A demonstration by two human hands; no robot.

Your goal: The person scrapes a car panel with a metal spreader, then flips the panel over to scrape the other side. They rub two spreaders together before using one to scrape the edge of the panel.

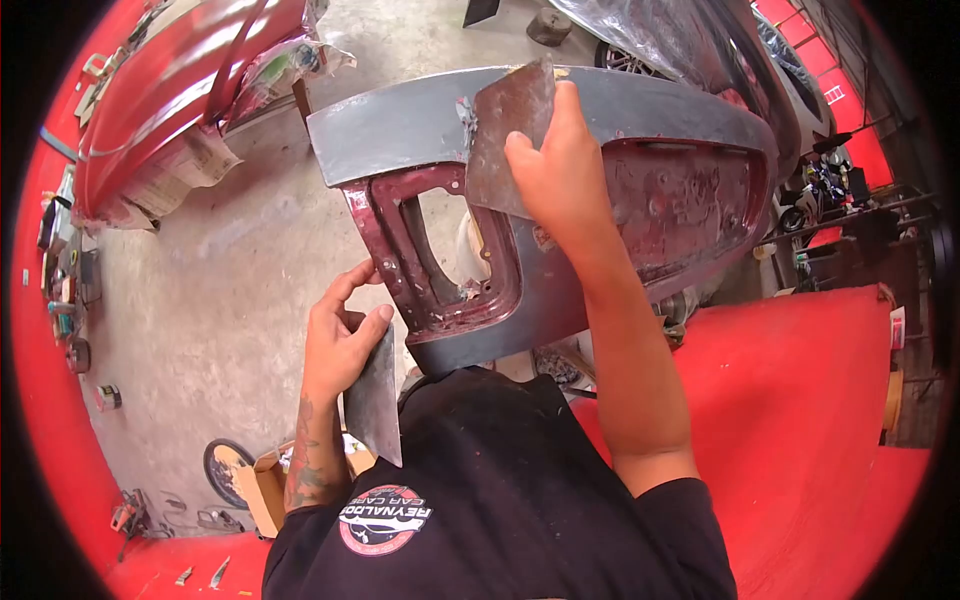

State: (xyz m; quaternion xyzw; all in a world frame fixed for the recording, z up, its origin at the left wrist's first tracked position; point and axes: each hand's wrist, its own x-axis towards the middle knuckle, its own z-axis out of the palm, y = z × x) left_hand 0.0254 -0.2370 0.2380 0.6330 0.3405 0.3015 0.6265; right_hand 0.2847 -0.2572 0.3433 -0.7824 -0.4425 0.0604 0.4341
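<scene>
A car trunk lid [670,115], grey on its outer skin and dark red in its recesses, lies in front of me. My right hand [565,170] grips a flat metal putty spreader [495,150], its thumb pressed on the face. That blade overlaps the grey upper panel, beside a small smear of putty [466,118]. Low at the lid's left corner, my left hand [345,330] pinches a second metal putty spreader [376,395] that hangs down near my shirt. Its fingertips reach the lid's dark red edge.
A red car panel [160,90] with masking paper stands at the upper left. Behind the lid is a car under plastic sheeting [650,30]. A cardboard box [268,490] sits on the floor at lower left, and a red surface [790,400] spreads to my right.
</scene>
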